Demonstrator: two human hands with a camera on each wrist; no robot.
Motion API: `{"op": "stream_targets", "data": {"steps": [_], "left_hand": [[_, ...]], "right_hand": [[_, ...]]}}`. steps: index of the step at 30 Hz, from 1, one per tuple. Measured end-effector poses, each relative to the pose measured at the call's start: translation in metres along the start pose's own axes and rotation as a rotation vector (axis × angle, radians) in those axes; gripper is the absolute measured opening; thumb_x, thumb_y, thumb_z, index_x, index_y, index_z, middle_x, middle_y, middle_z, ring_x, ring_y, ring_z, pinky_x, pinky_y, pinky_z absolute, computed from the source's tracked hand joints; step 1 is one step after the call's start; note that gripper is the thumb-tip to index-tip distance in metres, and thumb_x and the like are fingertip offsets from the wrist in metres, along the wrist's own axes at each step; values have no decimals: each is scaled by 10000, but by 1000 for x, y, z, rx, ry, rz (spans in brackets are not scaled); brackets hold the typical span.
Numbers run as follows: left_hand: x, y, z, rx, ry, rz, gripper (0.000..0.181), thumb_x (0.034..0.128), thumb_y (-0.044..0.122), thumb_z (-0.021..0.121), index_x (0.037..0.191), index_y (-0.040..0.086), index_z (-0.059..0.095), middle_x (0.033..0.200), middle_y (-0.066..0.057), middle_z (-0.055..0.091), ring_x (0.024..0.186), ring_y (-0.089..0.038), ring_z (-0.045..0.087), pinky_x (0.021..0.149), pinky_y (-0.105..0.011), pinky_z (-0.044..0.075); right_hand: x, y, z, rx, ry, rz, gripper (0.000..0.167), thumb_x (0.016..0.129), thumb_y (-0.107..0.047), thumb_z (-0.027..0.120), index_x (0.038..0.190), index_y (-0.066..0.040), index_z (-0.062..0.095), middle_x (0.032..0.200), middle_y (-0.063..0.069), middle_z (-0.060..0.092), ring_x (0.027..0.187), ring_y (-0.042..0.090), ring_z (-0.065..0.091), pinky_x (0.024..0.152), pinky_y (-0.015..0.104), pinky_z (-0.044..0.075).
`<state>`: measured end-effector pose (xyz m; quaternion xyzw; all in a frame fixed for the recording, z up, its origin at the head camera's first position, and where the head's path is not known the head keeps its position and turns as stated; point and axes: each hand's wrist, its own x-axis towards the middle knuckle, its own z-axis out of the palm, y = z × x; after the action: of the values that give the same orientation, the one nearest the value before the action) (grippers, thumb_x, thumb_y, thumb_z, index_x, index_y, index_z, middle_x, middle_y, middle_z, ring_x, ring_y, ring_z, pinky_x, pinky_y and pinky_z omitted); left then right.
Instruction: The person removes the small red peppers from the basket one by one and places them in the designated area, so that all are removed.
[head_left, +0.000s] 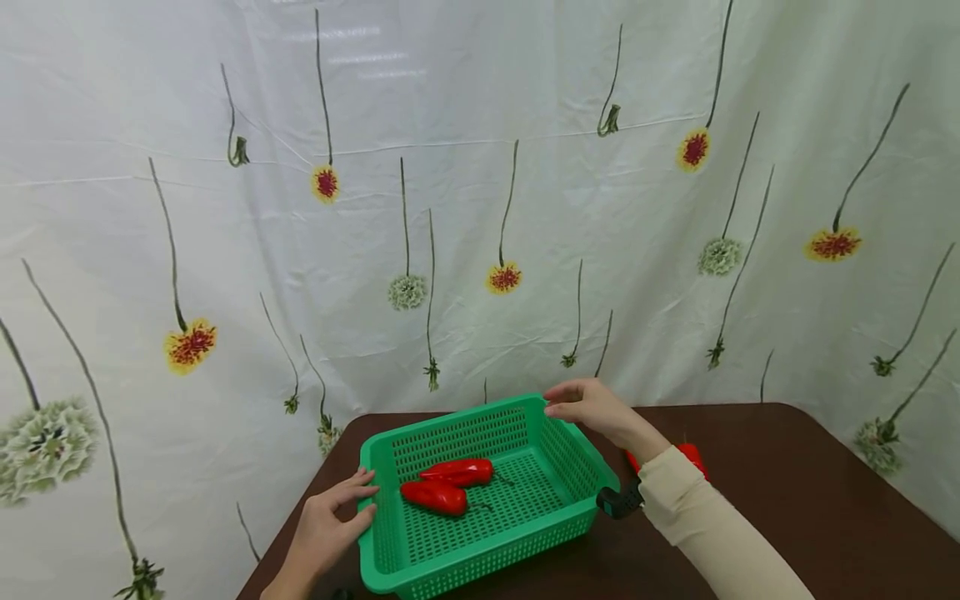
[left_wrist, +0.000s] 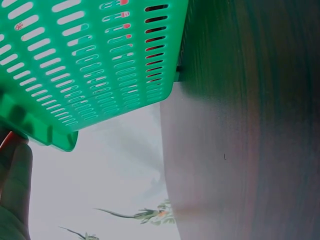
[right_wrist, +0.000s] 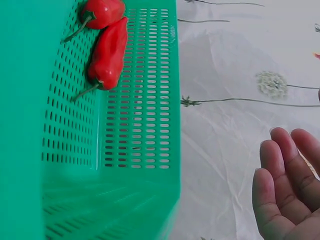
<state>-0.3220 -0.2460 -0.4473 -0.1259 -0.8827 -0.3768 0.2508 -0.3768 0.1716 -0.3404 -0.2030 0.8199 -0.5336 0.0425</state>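
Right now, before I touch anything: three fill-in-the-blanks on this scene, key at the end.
1. The rectangular, perforated green plastic basket holds ____ glossy red peppers.
2. In the head view, the bare left hand is by the basket's left rim, and the bare right hand is by its far ____ corner.
3. The object partly hidden behind the cream fabric sleeve is coloured ____.

Missing words: two; right; red.
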Motion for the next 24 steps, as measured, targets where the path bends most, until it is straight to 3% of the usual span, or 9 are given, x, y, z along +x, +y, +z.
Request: {"op": "stream_targets", "data": {"steps": [10,15,24], "left_hand": [[-1,0,0,4,4,4,227,827,32,769,1032,123,801,1246,-47,722,1239,-194,626,944,-486,566],[-1,0,-1,3,3,1,226,827,33,768,1032,123,801,1248,-46,721,1239,-180,624,950,-501,560],[-3,-1,0,7,16,17,227,818,28,772,1025,117,803,1241,-47,724,1226,-113,616,936,-490,567]], "right_hand": [[19,-1,16,-36,-14,16,425,970,-199,667,1337,4,605,1324,209,614,1161,296,621,1034,554,493],[30,-2,21,-58,-31,34,404,967,-210,671,1322,-23,627,1286,180,649,1145,276,633,994,490,532],[46,4,34,-69,-161,34,417,964,-195,675,1331,-9,609,1253,163,666,1145,254,637,1011,447,534]]}}
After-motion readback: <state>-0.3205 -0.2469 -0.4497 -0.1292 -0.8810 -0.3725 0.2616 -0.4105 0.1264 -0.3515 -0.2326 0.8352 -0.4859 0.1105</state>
